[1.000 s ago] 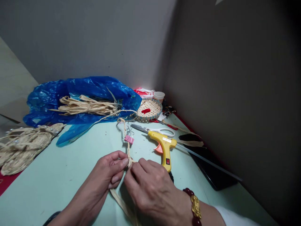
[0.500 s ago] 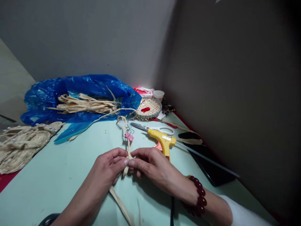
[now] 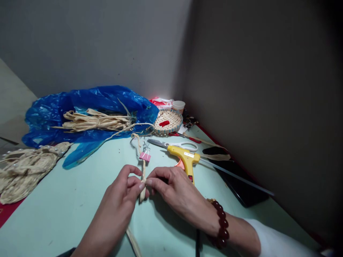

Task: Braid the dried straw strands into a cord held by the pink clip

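A narrow plait of pale straw-like strips (image 3: 144, 168) runs from the binder clip down between my hands. My left hand (image 3: 123, 191) pinches its lower part between thumb and fingers, with the forefinger raised and curved. From the other side, my right hand (image 3: 171, 184) closes thumb and forefinger on the same spot; a bead bracelet is on that wrist. A pink binder clip (image 3: 145, 156) grips the plait just above my fingers. Below my left hand, a loose strip (image 3: 133, 241) trails toward the table's near edge.
Close on the right lie a yellow glue gun (image 3: 184, 157), scissors (image 3: 187, 145) and a dark phone-like slab (image 3: 238, 182). Behind are a shallow woven basket (image 3: 174, 125), a cup (image 3: 178, 106) and a blue plastic bag (image 3: 53, 107) bearing a straw bundle (image 3: 99, 121). Woven straw pieces (image 3: 26, 171) lie left.
The pink clip has turned and its wire handles show more plainly. My left forefinger has lifted off the plait. The whole view has shifted slightly.
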The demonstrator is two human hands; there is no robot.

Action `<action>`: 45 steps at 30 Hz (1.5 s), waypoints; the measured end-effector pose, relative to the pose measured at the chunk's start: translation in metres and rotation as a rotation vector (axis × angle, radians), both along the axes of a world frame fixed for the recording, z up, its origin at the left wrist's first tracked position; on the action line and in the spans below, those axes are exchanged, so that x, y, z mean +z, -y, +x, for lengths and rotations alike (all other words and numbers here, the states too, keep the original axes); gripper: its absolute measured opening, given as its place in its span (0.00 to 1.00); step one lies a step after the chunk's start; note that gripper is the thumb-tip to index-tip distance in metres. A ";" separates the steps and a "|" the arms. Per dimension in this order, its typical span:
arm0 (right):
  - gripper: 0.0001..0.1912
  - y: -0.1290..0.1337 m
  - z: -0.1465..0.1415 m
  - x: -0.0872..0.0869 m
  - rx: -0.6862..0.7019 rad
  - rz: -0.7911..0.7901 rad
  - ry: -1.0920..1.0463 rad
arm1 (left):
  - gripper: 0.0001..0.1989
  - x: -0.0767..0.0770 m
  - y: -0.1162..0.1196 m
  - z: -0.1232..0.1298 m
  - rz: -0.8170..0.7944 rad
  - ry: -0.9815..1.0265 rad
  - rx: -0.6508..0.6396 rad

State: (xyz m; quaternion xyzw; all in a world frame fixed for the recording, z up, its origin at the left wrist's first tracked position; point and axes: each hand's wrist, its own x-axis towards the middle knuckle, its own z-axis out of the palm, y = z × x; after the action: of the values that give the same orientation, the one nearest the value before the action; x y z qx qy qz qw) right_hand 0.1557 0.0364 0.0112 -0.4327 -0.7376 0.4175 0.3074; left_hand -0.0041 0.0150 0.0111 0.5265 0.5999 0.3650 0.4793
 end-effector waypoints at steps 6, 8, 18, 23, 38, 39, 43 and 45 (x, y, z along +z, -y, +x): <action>0.09 -0.002 -0.002 -0.003 -0.020 -0.031 0.032 | 0.09 -0.001 0.001 -0.001 0.040 -0.115 -0.031; 0.09 -0.002 -0.003 -0.004 -0.026 -0.064 -0.001 | 0.10 -0.001 0.000 -0.001 0.025 -0.057 -0.016; 0.09 -0.002 -0.002 0.006 -0.046 0.004 0.073 | 0.11 -0.003 -0.008 -0.006 -0.207 0.249 0.038; 0.08 -0.001 0.002 0.006 -0.036 0.174 0.167 | 0.11 -0.004 -0.011 -0.005 -0.198 0.286 0.140; 0.08 0.003 -0.002 0.005 -0.087 0.249 0.246 | 0.14 -0.008 -0.012 -0.002 -0.179 0.354 0.089; 0.08 0.004 -0.002 0.004 -0.089 0.269 0.261 | 0.14 -0.007 -0.012 -0.001 -0.204 0.375 0.100; 0.08 0.005 -0.004 -0.001 -0.086 0.328 0.333 | 0.14 -0.003 -0.011 0.002 -0.250 0.384 0.119; 0.07 0.005 -0.004 -0.002 -0.084 0.338 0.343 | 0.13 -0.003 -0.010 0.003 -0.253 0.370 0.117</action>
State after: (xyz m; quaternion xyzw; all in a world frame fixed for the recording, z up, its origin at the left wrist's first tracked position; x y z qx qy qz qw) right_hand 0.1517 0.0313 0.0092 -0.4698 -0.8199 0.1953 0.2626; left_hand -0.0007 0.0248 0.0080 0.3506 0.5721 0.4045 0.6214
